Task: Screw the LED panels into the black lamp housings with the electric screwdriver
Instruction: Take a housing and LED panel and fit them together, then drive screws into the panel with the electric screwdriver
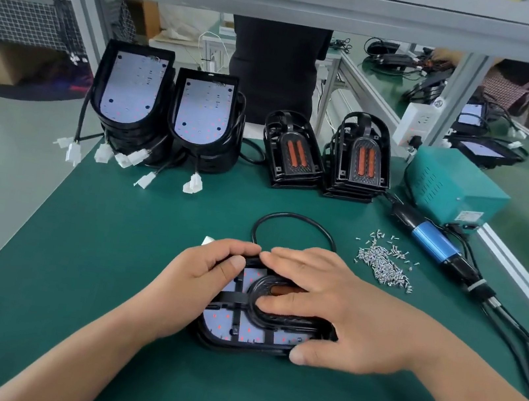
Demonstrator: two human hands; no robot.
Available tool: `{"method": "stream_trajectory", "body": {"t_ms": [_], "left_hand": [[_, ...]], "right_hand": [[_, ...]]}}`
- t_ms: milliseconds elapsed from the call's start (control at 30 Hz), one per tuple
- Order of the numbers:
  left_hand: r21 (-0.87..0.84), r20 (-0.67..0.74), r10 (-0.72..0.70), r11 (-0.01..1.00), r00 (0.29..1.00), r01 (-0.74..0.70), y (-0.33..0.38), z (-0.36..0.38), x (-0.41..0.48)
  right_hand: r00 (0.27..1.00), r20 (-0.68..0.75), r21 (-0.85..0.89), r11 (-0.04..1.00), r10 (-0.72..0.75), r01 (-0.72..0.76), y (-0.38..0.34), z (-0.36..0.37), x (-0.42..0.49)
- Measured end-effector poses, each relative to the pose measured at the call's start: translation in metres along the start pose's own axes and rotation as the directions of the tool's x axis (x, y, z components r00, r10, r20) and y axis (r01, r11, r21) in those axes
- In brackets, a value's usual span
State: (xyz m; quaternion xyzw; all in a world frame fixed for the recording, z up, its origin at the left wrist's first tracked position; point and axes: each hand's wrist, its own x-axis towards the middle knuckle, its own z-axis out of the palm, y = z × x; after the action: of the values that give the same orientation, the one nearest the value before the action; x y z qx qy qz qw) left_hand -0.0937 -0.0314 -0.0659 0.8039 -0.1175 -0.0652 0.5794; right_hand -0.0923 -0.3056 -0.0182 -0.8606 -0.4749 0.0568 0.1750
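Head view, as I log it: green matte desk (103,244). Lamp housing (255,334), black moulded plastic, rounded end, pale LED panel (247,331) with red dots inside, lies at the near centre. Left hand (205,281) fingers curl over its far edge; right hand (329,307) fingers press flat on its black ribbed frame. Electric screwdriver (433,241), blue metallic barrel, lies right, beside loose silver screws (384,264). Teal power box (452,188): label unreadable.
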Motion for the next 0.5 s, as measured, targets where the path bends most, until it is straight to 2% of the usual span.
{"method": "stream_trajectory", "body": {"t_ms": [200,400,500], "left_hand": [[0.053,-0.004,0.017,0.998,1.0,-0.017,-0.001,-0.001,0.001],[0.108,-0.008,0.011,0.994,1.0,-0.01,-0.004,-0.002,0.002],[0.115,-0.018,0.015,0.993,1.0,-0.012,-0.002,-0.001,0.002]], "right_hand": [[0.999,-0.036,-0.02,1.0,-0.005,0.004,0.005,0.018,-0.003],[0.987,-0.144,-0.057,0.995,0.077,-0.086,0.006,0.034,-0.004],[0.99,-0.119,-0.131,0.987,0.078,-0.094,0.008,0.036,-0.003]]}}
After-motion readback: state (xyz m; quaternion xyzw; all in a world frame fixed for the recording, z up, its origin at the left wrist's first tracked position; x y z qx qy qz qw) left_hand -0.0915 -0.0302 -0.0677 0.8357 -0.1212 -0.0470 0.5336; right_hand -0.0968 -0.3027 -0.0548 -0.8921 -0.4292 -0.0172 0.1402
